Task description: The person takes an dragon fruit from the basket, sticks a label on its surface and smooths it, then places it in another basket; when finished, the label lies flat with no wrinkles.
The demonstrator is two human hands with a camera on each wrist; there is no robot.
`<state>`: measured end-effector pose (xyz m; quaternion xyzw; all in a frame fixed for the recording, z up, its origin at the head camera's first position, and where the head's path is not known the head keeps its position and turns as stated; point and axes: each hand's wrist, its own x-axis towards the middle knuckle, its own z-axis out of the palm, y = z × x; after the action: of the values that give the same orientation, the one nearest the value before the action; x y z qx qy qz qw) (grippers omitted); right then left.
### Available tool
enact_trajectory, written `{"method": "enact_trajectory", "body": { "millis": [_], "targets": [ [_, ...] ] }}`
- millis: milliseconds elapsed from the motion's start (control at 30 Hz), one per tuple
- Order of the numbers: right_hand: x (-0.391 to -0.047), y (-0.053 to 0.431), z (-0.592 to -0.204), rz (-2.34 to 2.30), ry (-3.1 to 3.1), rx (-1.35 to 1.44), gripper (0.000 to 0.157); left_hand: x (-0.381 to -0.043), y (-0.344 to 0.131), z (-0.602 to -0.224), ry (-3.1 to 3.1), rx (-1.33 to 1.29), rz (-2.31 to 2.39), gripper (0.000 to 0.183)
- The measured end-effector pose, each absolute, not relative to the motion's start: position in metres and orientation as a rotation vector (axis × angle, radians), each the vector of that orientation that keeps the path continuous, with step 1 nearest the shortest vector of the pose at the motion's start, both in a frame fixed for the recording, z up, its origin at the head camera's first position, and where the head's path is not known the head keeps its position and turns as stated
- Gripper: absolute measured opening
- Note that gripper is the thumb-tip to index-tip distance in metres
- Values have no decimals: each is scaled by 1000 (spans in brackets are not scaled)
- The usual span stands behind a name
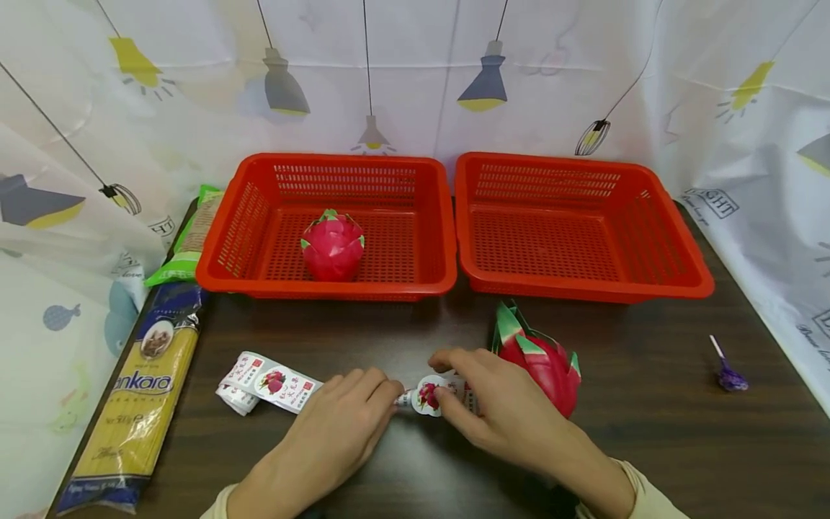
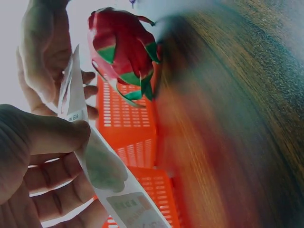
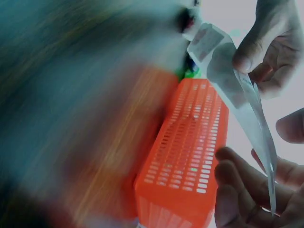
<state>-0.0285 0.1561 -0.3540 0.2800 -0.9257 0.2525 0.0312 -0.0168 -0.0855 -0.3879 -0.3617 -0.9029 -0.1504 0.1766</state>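
Observation:
A strip of labels [image 1: 285, 382] printed with dragon fruit runs from the left across the table's middle. My left hand [image 1: 340, 425] pinches it between thumb and fingers, thumb pressed on the strip in the left wrist view. My right hand [image 1: 502, 404] is at the strip's other end, beside a dragon fruit sticker [image 1: 428, 394]. In the right wrist view its thumb [image 3: 290, 126] stands apart from the strip [image 3: 237, 92], while its fingers lie about the strip's end. A red dragon fruit [image 1: 547, 371] with green-tipped leaves sits just beyond my right hand, partly hidden by it.
Two red baskets stand at the back; the left basket [image 1: 324, 290] holds another dragon fruit [image 1: 333, 246], beside the right basket [image 1: 590, 288]. A yellow and blue spaghetti pack [image 1: 132, 396] and a green bag [image 1: 191, 234] lie left. A purple-wrapped lollipop [image 1: 731, 376] lies right.

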Motion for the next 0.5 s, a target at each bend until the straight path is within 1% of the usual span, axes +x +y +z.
{"method": "enact_trajectory", "body": {
  "millis": [267,433,500],
  "targets": [
    [-32,151,-358,1029,-2897,910,18,-18,-89,-387,-2599,-1043,-507,18],
    [-31,150,-360,1103,-2803,1041,15,-23,-102,-373,-2790,-1080,-757,32],
    [-30,150,-360,1086,-2765,1117,14,-28,-110,-364,-2865,-1060,-907,34]
  ]
}}
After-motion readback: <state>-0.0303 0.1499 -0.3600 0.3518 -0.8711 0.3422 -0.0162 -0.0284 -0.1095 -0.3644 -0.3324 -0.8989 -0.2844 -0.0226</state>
